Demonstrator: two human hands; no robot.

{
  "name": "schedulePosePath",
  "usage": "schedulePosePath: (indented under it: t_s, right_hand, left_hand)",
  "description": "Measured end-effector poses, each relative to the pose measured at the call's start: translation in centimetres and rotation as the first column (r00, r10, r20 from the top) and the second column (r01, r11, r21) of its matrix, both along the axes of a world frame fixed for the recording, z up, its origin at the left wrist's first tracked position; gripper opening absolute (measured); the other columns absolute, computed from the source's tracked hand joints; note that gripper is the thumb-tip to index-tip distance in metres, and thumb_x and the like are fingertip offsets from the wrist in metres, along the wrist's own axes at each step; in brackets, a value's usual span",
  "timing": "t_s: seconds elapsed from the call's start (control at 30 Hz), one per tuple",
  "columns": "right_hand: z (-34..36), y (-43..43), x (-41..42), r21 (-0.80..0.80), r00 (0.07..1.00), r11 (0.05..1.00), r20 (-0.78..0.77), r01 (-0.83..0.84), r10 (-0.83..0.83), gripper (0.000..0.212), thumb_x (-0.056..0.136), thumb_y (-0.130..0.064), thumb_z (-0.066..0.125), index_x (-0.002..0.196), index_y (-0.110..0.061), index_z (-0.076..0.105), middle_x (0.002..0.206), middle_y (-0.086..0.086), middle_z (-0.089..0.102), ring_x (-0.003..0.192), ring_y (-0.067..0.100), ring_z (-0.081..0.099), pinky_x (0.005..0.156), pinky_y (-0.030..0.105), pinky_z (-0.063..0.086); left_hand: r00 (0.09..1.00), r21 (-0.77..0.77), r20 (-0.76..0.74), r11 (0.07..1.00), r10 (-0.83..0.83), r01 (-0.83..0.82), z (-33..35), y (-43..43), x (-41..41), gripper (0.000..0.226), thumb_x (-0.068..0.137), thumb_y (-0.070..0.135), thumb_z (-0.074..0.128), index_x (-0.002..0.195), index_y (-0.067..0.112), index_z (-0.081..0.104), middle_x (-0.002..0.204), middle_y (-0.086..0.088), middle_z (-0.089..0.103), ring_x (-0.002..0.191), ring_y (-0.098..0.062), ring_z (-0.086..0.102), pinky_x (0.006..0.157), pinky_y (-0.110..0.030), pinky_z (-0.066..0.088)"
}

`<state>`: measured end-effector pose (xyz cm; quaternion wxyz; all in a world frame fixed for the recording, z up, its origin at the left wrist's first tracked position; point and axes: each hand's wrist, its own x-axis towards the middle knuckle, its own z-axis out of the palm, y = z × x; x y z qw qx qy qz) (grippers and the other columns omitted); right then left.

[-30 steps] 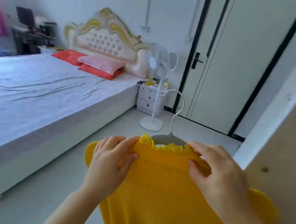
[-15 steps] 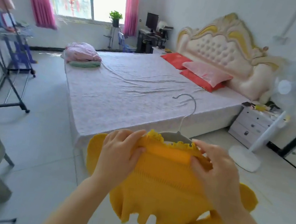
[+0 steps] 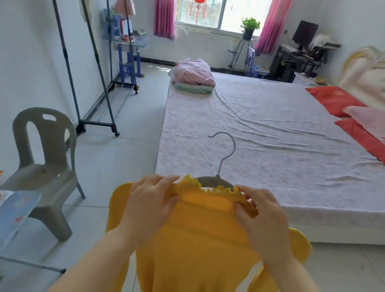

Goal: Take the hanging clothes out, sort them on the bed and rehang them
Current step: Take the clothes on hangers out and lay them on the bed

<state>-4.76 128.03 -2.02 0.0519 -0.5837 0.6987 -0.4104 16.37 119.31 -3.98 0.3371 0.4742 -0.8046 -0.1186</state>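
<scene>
Yellow ribbed knit top (image 3: 194, 258) hangs on a grey hanger (image 3: 213, 181), held in the air at the near middle, just short of the bed's near edge. The left hand (image 3: 150, 204) pinches the left shoulder beside the frilled collar, fingers curled on the fabric; the right hand (image 3: 265, 221) grips the right shoulder likewise. The hanger's hook stands upright above the collar. Beyond lies the bed (image 3: 273, 153) with a wrinkled pale sheet, folded bedding (image 3: 194, 76) on its far left corner, and red and pink pillows (image 3: 375, 133) at the right. A grey plastic chair (image 3: 43, 168) stands near left, with a black garment rack (image 3: 98, 122) farther along the left wall.
</scene>
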Motion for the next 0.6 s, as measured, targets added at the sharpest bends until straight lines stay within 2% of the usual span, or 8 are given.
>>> schedulePosePath:
  t_s: [0.27, 0.37, 0.5, 0.6]
  right_hand:
    - [-3.2, -14.8, -2.2, 0.047, 0.998, 0.997, 0.017, -0.068, 0.067, 0.034, 0.078, -0.016, 0.071, 0.108, -0.03, 0.065, 0.091, -0.017, 0.055, 0.082, -0.011, 0.053, 0.067, 0.006, 0.04]
    - [-4.8, -20.5, -2.7, 0.074, 0.998, 0.996, 0.026, -0.057, 0.056, 0.036, 0.077, -0.013, 0.071, 0.108, -0.031, 0.065, 0.089, -0.022, 0.052, 0.088, -0.013, 0.051, 0.069, 0.0, 0.038]
    - [-6.6, -27.4, -3.5, 0.141, 0.998, 0.989, 0.046, -0.052, 0.046, 0.036, 0.078, -0.012, 0.071, 0.11, -0.028, 0.065, 0.088, -0.023, 0.05, 0.089, -0.011, 0.05, 0.07, -0.001, 0.036]
    - [-7.8, -31.9, -4.5, 0.199, 0.998, 0.979, 0.058, -0.038, 0.027, 0.036, 0.079, -0.015, 0.07, 0.112, -0.028, 0.063, 0.087, -0.022, 0.05, 0.082, -0.009, 0.051, 0.07, -0.002, 0.035]
  left_hand:
    - [0.998, 0.059, 0.011, 0.996, 0.065, -0.065, -3.2, -12.9, -1.4, 0.042, 0.083, 0.026, 0.066, 0.124, 0.02, 0.057, 0.109, -0.003, 0.062, 0.106, -0.022, 0.053, 0.089, -0.028, 0.027]
    - [0.999, 0.118, 0.008, 0.992, 0.047, -0.048, -4.8, -18.5, -2.0, 0.041, 0.084, 0.025, 0.064, 0.125, 0.021, 0.056, 0.111, -0.002, 0.061, 0.109, -0.021, 0.051, 0.091, -0.027, 0.027]
    - [0.999, 0.187, 0.037, 0.982, 0.018, -0.025, -6.5, -25.5, -2.7, 0.04, 0.087, 0.026, 0.06, 0.127, 0.022, 0.054, 0.114, 0.0, 0.06, 0.11, -0.019, 0.049, 0.095, -0.029, 0.028]
    - [0.998, 0.226, 0.067, 0.974, 0.0, -0.015, -7.5, -30.2, -3.4, 0.04, 0.088, 0.025, 0.057, 0.127, 0.022, 0.053, 0.115, -0.001, 0.06, 0.11, -0.019, 0.049, 0.096, -0.031, 0.03]
